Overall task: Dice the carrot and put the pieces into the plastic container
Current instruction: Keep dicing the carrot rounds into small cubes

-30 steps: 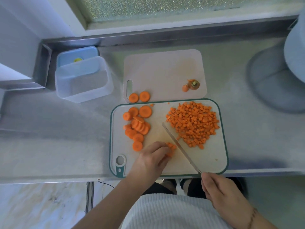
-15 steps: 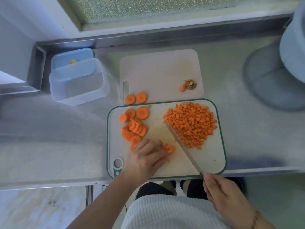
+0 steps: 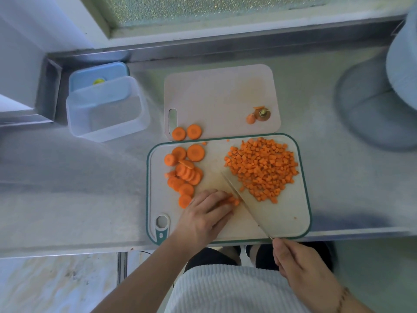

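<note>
**Dicing at the green-rimmed cutting board**

Landmark: green-rimmed cutting board, lying on the steel counter, near edge toward the person.

Left hand lies over the board's near-left part; fingers bent together, pressing down on a small stack of carrot strips; the strips show only at the fingertips, so their number is unclear.

Right hand sits just off the board's near edge; fingers wrapped round the knife handle, which the hand hides; the knife blade runs diagonally across the board's middle, touching the strips on their right side.

Diced carrot pile covers the board's far-right part, just right of the blade tip; carrot rounds overlap on the board's far-left part.

Beyond the board's far edge, touching it, lies a plain white cutting board; on it two loose rounds by its handle slot and the carrot top at its near-right corner.

Plastic container, clear, holding no carrot, stands well to the board's far left; its blue lid lies behind it.
</note>
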The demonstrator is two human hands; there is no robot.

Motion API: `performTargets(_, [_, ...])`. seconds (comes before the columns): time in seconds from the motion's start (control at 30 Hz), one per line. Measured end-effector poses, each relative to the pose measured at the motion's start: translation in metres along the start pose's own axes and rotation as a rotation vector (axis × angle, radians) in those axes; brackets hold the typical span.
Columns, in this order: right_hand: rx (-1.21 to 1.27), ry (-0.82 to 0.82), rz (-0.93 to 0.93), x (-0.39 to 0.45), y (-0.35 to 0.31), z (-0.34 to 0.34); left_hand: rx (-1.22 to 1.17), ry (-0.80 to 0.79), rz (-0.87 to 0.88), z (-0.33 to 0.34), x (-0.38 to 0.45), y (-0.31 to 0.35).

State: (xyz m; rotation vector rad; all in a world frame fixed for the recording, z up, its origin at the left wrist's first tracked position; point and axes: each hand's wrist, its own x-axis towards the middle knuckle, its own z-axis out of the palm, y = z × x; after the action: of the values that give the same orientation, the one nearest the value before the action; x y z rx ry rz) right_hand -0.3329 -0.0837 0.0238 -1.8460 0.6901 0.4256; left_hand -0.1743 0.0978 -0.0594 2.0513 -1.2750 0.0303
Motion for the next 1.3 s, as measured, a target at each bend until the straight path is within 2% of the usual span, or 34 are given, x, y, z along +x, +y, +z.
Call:
performTargets(0.33, [-0.064, 0.065, -0.026, -0.005, -0.009, -0.018, -0.043, 0.124, -0.101, 0.018, 0.012, 0.019])
performTargets(0.47, [-0.156, 0.038, -0.047, -0.010, -0.011, -0.025, 0.002, 0.103, -0.049, 0.021, 0.010, 0.019])
performTargets(0.7, [-0.297, 0.005, 0.037, -0.010, 0.008, -0.024, -0.045, 0.065, -0.027, 0.021, 0.009, 0.014])
performTargets(0.87, [-0.352, -0.045, -0.040, 0.012, -0.006, -0.010, -0.030, 0.070, -0.008, 0.019, 0.011, 0.016])
performTargets(1.07, [-0.163, 0.050, -0.089, 0.011, -0.010, -0.015, -0.004, 0.102, -0.029, 0.020, 0.008, 0.016])
performTargets(1.17, [-0.185, 0.033, -0.103, -0.003, 0.001, -0.018, 0.013, 0.099, -0.020, 0.020, 0.007, 0.016])
performTargets(1.3, [-0.271, 0.009, -0.023, -0.011, 0.010, -0.016, 0.009, 0.109, -0.005, 0.020, 0.007, 0.017])
